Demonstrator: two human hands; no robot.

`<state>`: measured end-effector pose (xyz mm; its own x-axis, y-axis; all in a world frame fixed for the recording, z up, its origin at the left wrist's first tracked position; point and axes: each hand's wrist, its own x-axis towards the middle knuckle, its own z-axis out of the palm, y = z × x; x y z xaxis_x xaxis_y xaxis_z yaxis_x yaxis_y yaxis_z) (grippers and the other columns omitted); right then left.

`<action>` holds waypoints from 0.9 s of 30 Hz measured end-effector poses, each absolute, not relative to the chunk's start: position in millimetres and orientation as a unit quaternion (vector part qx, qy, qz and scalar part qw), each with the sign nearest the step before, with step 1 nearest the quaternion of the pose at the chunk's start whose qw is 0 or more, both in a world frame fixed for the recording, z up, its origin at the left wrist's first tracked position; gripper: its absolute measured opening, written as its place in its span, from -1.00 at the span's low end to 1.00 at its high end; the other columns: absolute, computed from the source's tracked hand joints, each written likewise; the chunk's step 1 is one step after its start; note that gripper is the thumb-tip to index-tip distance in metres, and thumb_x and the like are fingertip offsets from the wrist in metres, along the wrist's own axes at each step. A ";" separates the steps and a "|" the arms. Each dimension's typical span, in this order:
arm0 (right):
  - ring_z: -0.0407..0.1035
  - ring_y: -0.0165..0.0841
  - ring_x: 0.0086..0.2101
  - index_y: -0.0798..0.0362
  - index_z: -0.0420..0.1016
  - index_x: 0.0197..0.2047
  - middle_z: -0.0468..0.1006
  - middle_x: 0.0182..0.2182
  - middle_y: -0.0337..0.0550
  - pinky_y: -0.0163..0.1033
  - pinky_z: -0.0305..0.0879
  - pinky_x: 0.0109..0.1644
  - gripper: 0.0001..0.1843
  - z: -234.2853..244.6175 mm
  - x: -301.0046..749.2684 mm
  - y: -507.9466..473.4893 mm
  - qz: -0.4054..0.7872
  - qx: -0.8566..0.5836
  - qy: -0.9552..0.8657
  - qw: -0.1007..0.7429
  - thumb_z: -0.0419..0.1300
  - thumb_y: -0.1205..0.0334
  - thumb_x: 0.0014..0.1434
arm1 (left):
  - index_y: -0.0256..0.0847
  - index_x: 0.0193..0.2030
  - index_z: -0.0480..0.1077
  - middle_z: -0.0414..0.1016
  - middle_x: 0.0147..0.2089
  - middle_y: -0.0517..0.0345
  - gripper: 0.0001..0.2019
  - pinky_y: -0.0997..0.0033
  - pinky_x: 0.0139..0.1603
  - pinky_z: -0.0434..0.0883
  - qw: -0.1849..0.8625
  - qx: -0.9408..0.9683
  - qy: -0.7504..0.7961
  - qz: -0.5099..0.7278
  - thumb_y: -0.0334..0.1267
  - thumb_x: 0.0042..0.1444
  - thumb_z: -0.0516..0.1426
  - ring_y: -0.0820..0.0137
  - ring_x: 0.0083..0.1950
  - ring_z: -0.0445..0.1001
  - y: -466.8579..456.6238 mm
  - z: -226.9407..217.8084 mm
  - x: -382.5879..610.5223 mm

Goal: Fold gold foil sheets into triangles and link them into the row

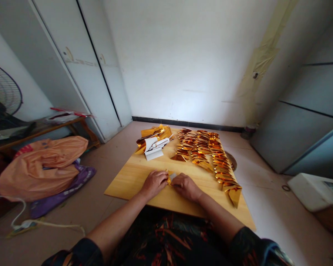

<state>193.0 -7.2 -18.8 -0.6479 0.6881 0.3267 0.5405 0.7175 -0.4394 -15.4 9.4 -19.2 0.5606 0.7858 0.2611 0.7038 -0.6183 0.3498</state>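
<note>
A small piece of gold foil paper (171, 178) lies on a wooden board (133, 177) in front of me. My left hand (154, 182) and my right hand (185, 186) are both curled down on it, fingers pinching its edges from either side. Behind them, several folded gold foil pieces (208, 155) lie in overlapping rows across the board's right half. A loose stack of gold foil sheets (155, 135) with a white paper wrapper (154, 147) sits at the board's far left.
An orange plastic bag (44, 162) on a purple one lies on the floor to the left. A fan (2, 88) and low wooden bench stand at far left. White cabinets line the walls. A white box (313, 190) sits at right.
</note>
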 end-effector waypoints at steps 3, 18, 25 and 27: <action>0.37 -0.32 -0.22 0.02 0.50 -0.17 0.55 -0.26 -0.16 -0.19 0.22 -0.04 -0.79 -17.8 213.9 -0.6 0.152 -0.339 -0.894 0.250 0.21 0.36 0.08 | -0.11 -0.10 0.45 0.48 0.06 0.13 -0.81 0.24 0.12 0.29 0.103 0.875 0.430 0.199 -0.28 0.18 0.08 0.31 0.10 0.41 7.9 -17.8 -12.9; 0.32 -0.39 -0.31 0.01 0.54 -0.36 0.47 -0.34 -0.16 -0.31 0.21 -0.22 -0.86 -37.8 209.1 14.5 0.092 -0.342 -0.895 0.272 0.14 0.32 0.17 | -0.04 -0.06 0.49 0.47 0.07 0.16 -0.74 0.22 0.13 0.28 0.103 0.867 0.447 0.195 -0.31 0.17 0.06 0.31 0.09 0.41 8.5 -22.3 -10.8; 0.28 -0.43 -0.38 0.07 0.45 -0.39 0.41 -0.39 -0.16 -0.36 0.27 -0.27 -0.74 -29.4 200.9 10.6 0.108 -0.297 -0.910 0.267 -0.01 0.35 0.26 | -0.02 -0.07 0.48 0.46 0.09 0.16 -0.75 0.20 0.16 0.22 0.116 0.866 0.447 0.190 -0.30 0.19 0.04 0.29 0.13 0.38 4.9 -18.7 -11.5; 0.29 -0.43 -0.36 0.07 0.42 -0.39 0.41 -0.39 -0.16 -0.35 0.29 -0.25 -0.76 -25.5 200.1 8.5 0.134 -0.292 -0.909 0.266 -0.02 0.37 0.25 | -0.03 -0.09 0.46 0.46 0.09 0.18 -0.76 0.19 0.18 0.18 0.129 0.863 0.452 0.187 -0.32 0.18 0.04 0.31 0.14 0.37 3.4 -15.1 -11.6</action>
